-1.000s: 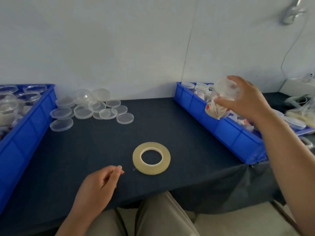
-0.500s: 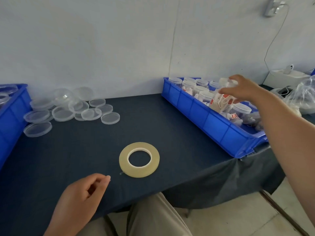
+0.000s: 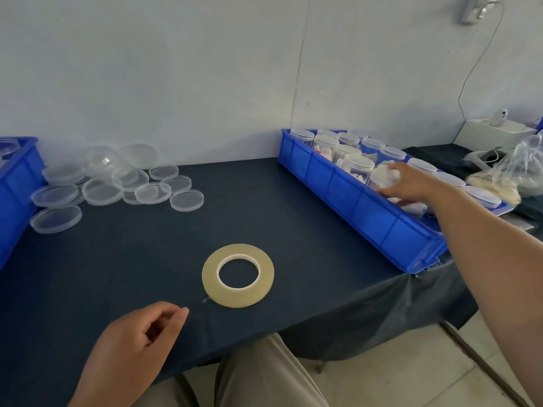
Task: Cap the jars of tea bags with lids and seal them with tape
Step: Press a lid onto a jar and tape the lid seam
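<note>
One jar (image 3: pixel 382 178) of tea bags is being gripped by the right hand (image 3: pixel 411 183), fingers and thumb curled round it, inside the blue bin (image 3: pixel 367 218) at the right of the table (image 3: pixel 147 259), among capped jars (image 3: pixel 357 165). The left hand (image 3: pixel 138 345) is being rested near the tape roll (image 3: pixel 238 274), fingers loosely curled, nothing held. Clear lids (image 3: pixel 100 190) are lying heaped at the far left.

Dark-clothed table (image 3: pixel 264 207) with tape roll (image 3: pixel 210 278), loose lids (image 3: pixel 100 191), two blue trays (image 3: pixel 367 214).
</note>
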Demonstrator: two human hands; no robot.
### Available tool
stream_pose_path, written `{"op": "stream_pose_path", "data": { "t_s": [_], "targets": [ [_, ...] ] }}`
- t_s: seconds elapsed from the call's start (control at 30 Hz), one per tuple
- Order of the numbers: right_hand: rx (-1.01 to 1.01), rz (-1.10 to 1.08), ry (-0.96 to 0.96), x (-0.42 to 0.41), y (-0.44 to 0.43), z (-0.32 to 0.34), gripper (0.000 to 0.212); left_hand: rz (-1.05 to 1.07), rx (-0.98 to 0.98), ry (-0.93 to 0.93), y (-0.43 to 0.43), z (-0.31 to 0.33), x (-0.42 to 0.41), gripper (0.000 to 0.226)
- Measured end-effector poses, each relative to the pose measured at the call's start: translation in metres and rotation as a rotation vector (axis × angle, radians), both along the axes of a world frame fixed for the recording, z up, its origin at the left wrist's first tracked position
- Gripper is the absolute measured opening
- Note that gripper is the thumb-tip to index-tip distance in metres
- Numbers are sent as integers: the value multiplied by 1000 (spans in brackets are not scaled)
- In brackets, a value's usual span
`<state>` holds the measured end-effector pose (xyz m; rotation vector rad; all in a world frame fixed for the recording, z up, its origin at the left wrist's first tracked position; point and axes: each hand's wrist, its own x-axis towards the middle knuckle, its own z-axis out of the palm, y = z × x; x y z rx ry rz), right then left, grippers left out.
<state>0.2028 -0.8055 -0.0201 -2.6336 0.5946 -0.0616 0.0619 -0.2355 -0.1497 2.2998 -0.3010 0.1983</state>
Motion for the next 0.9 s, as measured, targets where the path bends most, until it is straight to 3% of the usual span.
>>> {"op": "stream_pose_path", "data": {
  "t_s": [0.13, 0.27, 0.47, 0.63, 0.7, 0.8, 0.9],
  "targets": [
    [-127, 27, 156, 12, -9, -11, 78, 5, -30, 16, 0, 1, 1, 22],
    [-394, -2, 246, 18, -6, -7, 77, 11, -14, -3, -2, 1, 2, 20],
    [-337, -54, 205, 31, 11, -8, 68, 27, 13, 9, -1, -4, 5, 17],
    [-354, -49, 232, 22, 27, 7, 84, 25, -57, 22, 2, -6, 8, 17],
    [-485, -49, 196, 14, 37, 24, 87, 19, -75, 28, 4, -7, 9, 17],
    [-701, -33, 37, 1, 62, 51, 65, 8, -99, 27, 6, -8, 9, 25],
    [-735, 37, -58, -17, 104, 71, 52, -3, -99, 12, 7, -10, 8, 37]
  ]
}}
